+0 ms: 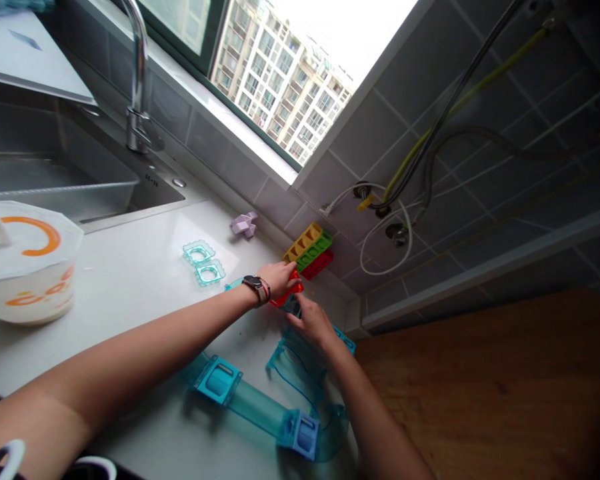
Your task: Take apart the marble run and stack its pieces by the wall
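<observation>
My left hand point(276, 279), with a watch on its wrist, is closed around a red translucent plastic piece point(296, 285) near the wall. Close beside it, my right hand point(312, 320) has thumb and fingers bent at a dark bluish part point(293, 306) under the red piece; my fingers partly hide it. A teal translucent tube point(260, 407) with square blue connectors point(219, 380) lies across the counter in front. To its right is a curved teal track point(300, 367), partly covered by my right forearm.
Yellow, green and red molded blocks point(310, 247) stand against the tiled wall. A lilac piece point(244, 225) and clear teal square frames point(203, 263) lie on the counter. Left are a drink cup point(27, 267), a steel sink point(100, 160) and a faucet point(138, 87). Hoses point(420, 140) hang at right.
</observation>
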`<state>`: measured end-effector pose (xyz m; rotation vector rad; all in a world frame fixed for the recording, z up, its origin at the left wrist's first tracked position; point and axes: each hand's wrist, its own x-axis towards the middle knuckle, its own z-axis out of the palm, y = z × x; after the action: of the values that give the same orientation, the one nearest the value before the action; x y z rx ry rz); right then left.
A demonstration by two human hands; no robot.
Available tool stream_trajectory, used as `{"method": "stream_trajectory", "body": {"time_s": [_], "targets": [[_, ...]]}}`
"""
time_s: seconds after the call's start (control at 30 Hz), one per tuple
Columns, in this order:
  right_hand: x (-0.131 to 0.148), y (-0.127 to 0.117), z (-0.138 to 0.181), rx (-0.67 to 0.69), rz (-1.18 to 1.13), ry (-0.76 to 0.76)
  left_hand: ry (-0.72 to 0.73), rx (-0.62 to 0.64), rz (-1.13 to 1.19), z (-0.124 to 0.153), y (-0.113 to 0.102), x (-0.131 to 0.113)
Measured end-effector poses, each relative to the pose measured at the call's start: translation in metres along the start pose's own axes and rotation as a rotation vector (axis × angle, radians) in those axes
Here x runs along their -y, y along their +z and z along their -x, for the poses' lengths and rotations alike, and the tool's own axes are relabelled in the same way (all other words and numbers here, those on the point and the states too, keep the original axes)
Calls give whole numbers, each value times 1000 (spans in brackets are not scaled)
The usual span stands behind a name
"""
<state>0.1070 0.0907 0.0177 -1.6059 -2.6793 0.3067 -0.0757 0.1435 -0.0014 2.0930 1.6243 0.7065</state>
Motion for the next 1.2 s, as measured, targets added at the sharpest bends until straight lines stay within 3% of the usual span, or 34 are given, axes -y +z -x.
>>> {"method": "stream_trajectory", "body": {"time_s": [0.53, 0.87, 1.2], "targets": [[7, 4, 12, -91, 99, 22, 59, -5, 73, -2, -10, -8], [-24, -11, 12, -39, -84, 1, 46, -75, 99, -9, -26, -2], [-35, 21, -8, -7, -147, 3, 34, -81, 106, -9, -25, -7]]}}
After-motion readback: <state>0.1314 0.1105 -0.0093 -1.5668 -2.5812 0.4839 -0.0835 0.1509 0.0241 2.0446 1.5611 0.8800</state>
